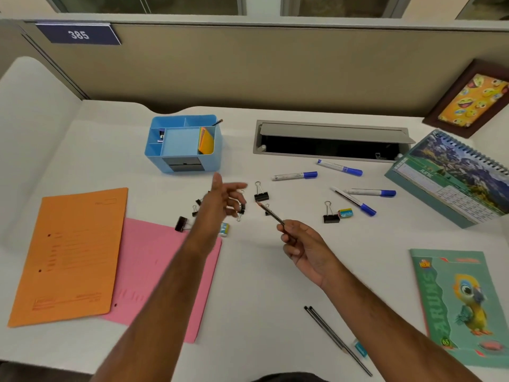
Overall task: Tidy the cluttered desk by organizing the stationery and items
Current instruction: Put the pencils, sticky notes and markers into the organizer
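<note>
My right hand [303, 248] pinches a dark pencil [271, 213] above the desk centre, its tip pointing up-left. My left hand [223, 201] hovers blurred with fingers spread over several black binder clips [261, 194], holding nothing I can see. A blue desk organiser [183, 144] stands behind, with orange sticky notes and a pencil in its compartments. Several blue-capped markers [296, 175] lie to the right. Two more pencils [336, 339] lie near the front edge. Small erasers [345, 213] sit among the clips.
An orange folder [68, 257] overlaps a pink folder [165, 277] at left. A green notebook [462, 304] lies front right, a spiral desk calendar [451, 175] and a framed picture [471, 99] back right. An open cable tray [330, 142] sits in the desk.
</note>
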Motion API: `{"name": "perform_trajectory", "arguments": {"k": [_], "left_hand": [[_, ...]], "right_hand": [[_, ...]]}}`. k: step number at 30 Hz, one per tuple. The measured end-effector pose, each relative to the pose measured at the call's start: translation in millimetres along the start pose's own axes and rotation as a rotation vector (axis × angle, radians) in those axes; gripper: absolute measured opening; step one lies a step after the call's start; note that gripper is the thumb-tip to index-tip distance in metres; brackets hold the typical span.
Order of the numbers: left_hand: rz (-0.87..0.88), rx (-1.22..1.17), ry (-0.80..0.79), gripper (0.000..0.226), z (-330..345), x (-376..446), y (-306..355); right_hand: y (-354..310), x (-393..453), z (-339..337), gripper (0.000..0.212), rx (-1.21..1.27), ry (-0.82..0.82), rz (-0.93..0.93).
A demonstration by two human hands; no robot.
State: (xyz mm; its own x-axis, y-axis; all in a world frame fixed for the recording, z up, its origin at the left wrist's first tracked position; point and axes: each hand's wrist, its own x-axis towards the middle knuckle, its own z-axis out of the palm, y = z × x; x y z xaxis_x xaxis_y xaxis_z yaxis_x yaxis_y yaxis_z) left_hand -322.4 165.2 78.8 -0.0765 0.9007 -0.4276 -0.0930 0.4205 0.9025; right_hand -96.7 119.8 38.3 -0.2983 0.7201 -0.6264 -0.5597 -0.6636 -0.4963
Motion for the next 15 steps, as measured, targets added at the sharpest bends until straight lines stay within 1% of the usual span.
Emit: {"name": "perform_trajectory", "arguments": {"k": [1, 2, 3, 5, 6, 7, 10, 15], "left_hand": [[-0.026, -0.02, -0.021, 0.079, 5, -9, -7], [-0.031, -0.022, -0.04, 0.076, 11, -18, -13], [-0.014, 0.0, -0.052, 0.066, 16, -27, -19], [0.062, 0.108, -0.053, 0.036, 22, -41, -29], [0.09, 0.158, -0.043, 0.026, 25, -45, -31], [0.102, 0.182, -0.025, 0.022, 26, -48, -32], [0.125, 0.189, 0.013, 0.021, 31, -52, -29], [0.164, 0.18, 0.002, 0.019, 29, -54, -21]], "right_hand": [[1, -2, 1, 0.012, -0.004, -0.001, 0.002], [1, -4, 1, 0.013, -0.012, -0.001, 0.003], [2, -6, 2, 0.015, -0.022, -0.003, 0.003], [5, -9, 2, 0.016, -0.045, -0.007, 0.003], [6, -11, 1, 0.016, -0.059, -0.009, 0.003], [7, -14, 1, 0.017, -0.073, -0.012, 0.004], [12, -21, 0, 0.017, -0.1, -0.026, 0.003], [12, -28, -1, 0.023, -0.154, -0.028, -0.007]]}}
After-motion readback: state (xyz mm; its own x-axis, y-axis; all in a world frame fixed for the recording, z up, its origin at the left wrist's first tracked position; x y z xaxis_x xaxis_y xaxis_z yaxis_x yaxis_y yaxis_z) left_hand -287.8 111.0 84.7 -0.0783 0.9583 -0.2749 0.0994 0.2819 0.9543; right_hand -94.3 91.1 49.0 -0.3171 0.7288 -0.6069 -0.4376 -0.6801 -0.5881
